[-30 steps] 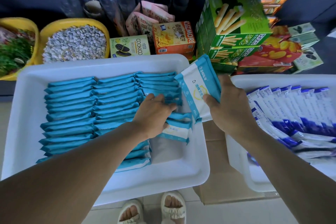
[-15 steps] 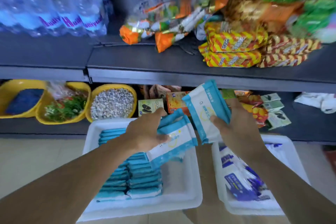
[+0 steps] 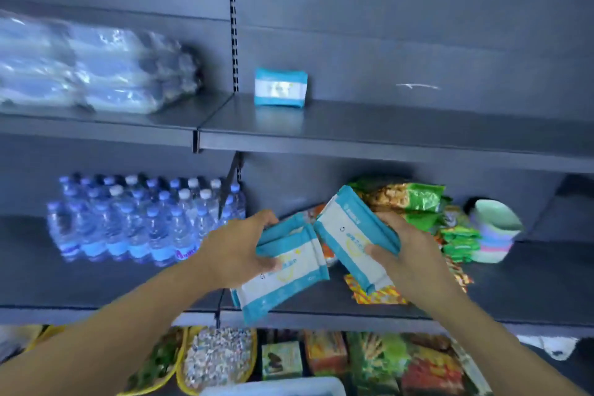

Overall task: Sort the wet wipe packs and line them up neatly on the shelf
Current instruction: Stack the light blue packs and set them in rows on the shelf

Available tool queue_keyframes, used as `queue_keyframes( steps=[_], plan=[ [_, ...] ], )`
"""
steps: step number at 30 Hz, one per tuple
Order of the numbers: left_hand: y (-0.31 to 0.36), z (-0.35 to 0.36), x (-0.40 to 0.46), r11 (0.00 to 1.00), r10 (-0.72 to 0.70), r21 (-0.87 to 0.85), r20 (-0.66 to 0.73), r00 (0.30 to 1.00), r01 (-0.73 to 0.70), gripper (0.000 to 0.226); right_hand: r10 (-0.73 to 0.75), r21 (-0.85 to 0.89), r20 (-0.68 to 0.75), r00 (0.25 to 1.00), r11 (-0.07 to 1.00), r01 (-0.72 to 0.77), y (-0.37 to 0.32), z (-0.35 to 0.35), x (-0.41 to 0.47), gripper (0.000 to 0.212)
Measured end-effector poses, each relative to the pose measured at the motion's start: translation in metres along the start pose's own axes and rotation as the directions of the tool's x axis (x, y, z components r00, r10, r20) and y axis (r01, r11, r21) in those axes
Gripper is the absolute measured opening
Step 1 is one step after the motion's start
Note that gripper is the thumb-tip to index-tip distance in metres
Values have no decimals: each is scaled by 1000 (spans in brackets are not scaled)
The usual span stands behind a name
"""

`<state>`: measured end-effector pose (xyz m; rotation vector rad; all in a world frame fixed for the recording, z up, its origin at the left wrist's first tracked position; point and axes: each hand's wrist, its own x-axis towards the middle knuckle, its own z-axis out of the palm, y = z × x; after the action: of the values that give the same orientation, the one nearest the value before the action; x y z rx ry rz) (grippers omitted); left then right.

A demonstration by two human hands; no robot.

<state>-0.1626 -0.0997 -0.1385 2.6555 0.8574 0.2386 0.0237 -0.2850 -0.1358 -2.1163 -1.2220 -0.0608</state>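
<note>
Two bundles of teal-and-white wet wipe packs are up in front of the shelving in the head view, one per hand. The left hand (image 3: 239, 249) grasps a small stack of packs (image 3: 283, 270), thumb across the front and fingers curled behind; the right hand (image 3: 403, 249) grasps a second bundle (image 3: 353, 238), tilted with its top leaning left. The two bundles nearly touch at their inner edges.

One pack (image 3: 280, 87) already stands upright far back on the upper shelf (image 3: 385, 132), just right of the slotted upright.

The likely trouble is slippage: each hand holds several slick packs by one end, and the left stack already fans out at its lower edge, so a pack could slide free on the way up. Set down carelessly, a pack could also knock the standing one over.

Along the bottom edge, yellow bowls (image 3: 183, 363) hold pale pebble-like bits and something green; the motion blur hides more. A white bin rim (image 3: 273, 387) shows nearest, its contents out of view.
</note>
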Motion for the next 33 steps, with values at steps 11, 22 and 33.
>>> queue_keyframes(
  steps=[11, 22, 33],
  plan=[
    [20, -148, 52, 997, 37, 70, -196, 980, -24, 42, -111, -42, -108, 988, 993, 107, -46, -72, 138, 29],
    [-16, -203, 122, 990, -53, 109, -268, 962, 85, 39, -212, -41, 46, 976, 976, 214, -65, -36, 287, 25],
    [-83, -224, 211, 992, 36, 127, -210, 977, -9, 35, -175, -73, 104, 979, 980, 183, -83, 38, 384, 41]
  ],
)
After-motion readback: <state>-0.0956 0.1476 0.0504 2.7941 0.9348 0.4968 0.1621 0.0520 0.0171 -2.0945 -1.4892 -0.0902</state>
